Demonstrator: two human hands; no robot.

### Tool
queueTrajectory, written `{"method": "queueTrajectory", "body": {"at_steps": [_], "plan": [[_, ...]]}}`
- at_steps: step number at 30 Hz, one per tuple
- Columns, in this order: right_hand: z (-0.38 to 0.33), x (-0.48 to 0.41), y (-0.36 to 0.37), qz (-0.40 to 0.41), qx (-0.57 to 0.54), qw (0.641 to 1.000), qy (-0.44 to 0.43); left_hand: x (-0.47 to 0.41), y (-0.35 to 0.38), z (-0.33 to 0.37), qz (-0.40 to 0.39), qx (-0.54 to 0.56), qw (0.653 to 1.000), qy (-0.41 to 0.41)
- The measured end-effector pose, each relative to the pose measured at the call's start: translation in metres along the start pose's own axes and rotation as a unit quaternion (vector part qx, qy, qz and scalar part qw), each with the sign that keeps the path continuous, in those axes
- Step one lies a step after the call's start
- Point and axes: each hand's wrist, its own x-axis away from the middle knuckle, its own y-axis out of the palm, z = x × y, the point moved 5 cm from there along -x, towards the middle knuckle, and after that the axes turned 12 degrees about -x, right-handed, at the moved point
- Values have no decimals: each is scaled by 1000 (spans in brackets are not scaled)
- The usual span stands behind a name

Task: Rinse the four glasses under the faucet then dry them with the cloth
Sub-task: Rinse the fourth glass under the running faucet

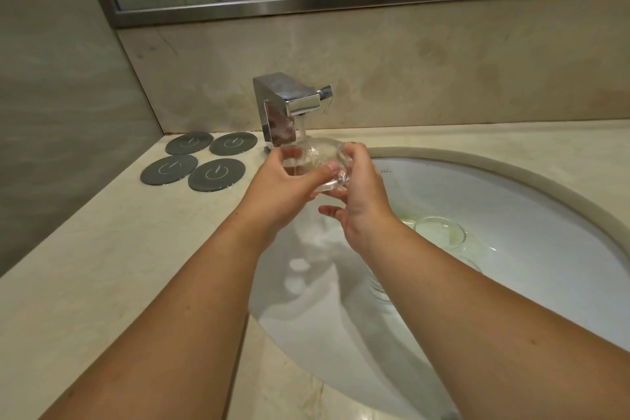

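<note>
While water ran from the square chrome faucet (293, 106), both hands held one clear, smooth glass (317, 157) under the stream, above the white oval sink (511, 181); the left hand (283, 187) gripped it with the thumb across its side, and the right hand (361, 204) curled its upper fingers round the other side. Rinsing seemed in hand, since other glasses (439, 232) lay in the basin; the next move would call for a firm hold, wet glass being slippery, and for the cloth, which was not visible.

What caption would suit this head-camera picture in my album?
Left hand and right hand hold a clear glass under the running faucet, over a white sink with other glasses inside.
</note>
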Motion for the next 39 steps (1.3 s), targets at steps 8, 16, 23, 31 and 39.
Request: {"method": "queueTrajectory", "body": {"at_steps": [8,16,23,31,39], "plan": [[4,-1,-4,19,-8,999,32,5,2,6,-18,-35,997,64],[2,-5,-7,33,-64,997,11,6,-1,19,39,-189,970,146],[2,-6,-6,21,-61,998,-2,7,18,12,-74,-200,965,151],[5,-5,-1,7,-68,998,11,7,21,12,-78,-216,959,166],[7,-13,-6,14,-76,997,20,6,10,17,-38,-84,987,128]]}}
